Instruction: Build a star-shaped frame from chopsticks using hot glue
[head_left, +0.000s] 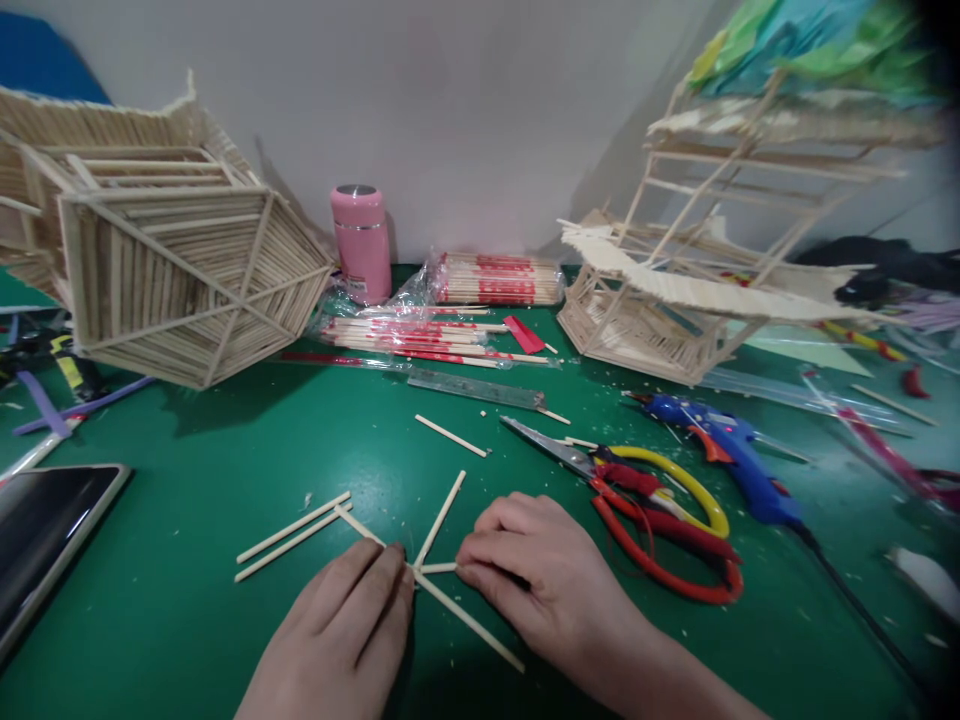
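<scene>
Sticks of thin, pale wood (470,622) meet in one star-shaped cluster (418,572) on the flat green tabletop (187,440). I take this cluster as the reference for all positions.

Right hand (551,570): thumb and forefinger pinch the outer end of the short spoke (441,568) at the cluster's right. Left hand (337,625): fingers lie close together over the spoke at the cluster's left; I cannot tell whether they grip or only press.

Risk 1: spoke misalignment. I judge a twist or lift of the right-hand pinch the likely cause, since contact at the hub is small.

Risk 2: joint separation. Uneven pressure could cause it; I cannot confirm any bond.

Risk 3: displacement of the two loose parallel sticks (292,528) left of the cluster, if the left hand sweeps outward.

Risk 4: collision with the red-and-yellow-handled scissors (634,478) right of the cluster, if the right hand swings wide. Farther right, the blue plastic glue gun (757,485) could burn fingers if powered; I cannot verify its heat.
</scene>
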